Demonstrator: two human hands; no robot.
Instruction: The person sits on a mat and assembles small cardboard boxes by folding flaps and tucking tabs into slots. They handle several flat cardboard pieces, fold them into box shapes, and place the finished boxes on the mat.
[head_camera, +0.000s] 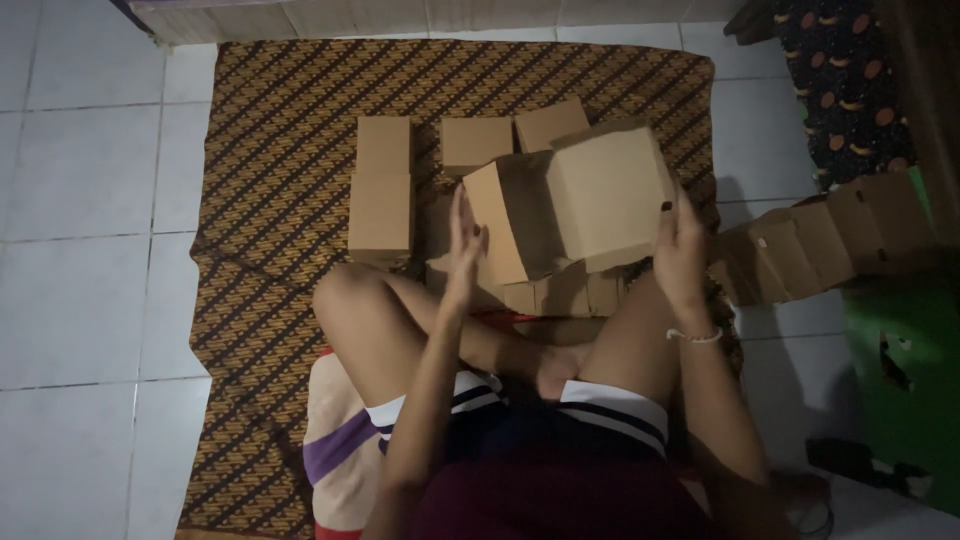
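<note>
- Where the patterned brown cloth (270, 150) covers the white tiled floor (80, 250), far to the left of both hands, two flat folded cardboard pieces (381, 190) lie end to end, up and left of the left hand.
- Just right of those, beyond the left hand's fingertips, more brown boxes (476, 141) sit in a row on the cloth.
- Left hand (463, 255): raised, fingers straight and together, its open palm pressed flat against the left side of the cardboard box (570, 205).
- That cardboard box is held up between the two hands, tilted, above a low heap of small boxes (560, 293) in front of the crossed legs.
- Right hand (682, 255): fingers spread along the box's right edge, gripping it; a thin bracelet (697, 337) circles the wrist.
- Right of the right hand, a leaning row of folded boxes (830, 240) stands beside a green surface (900, 340).
</note>
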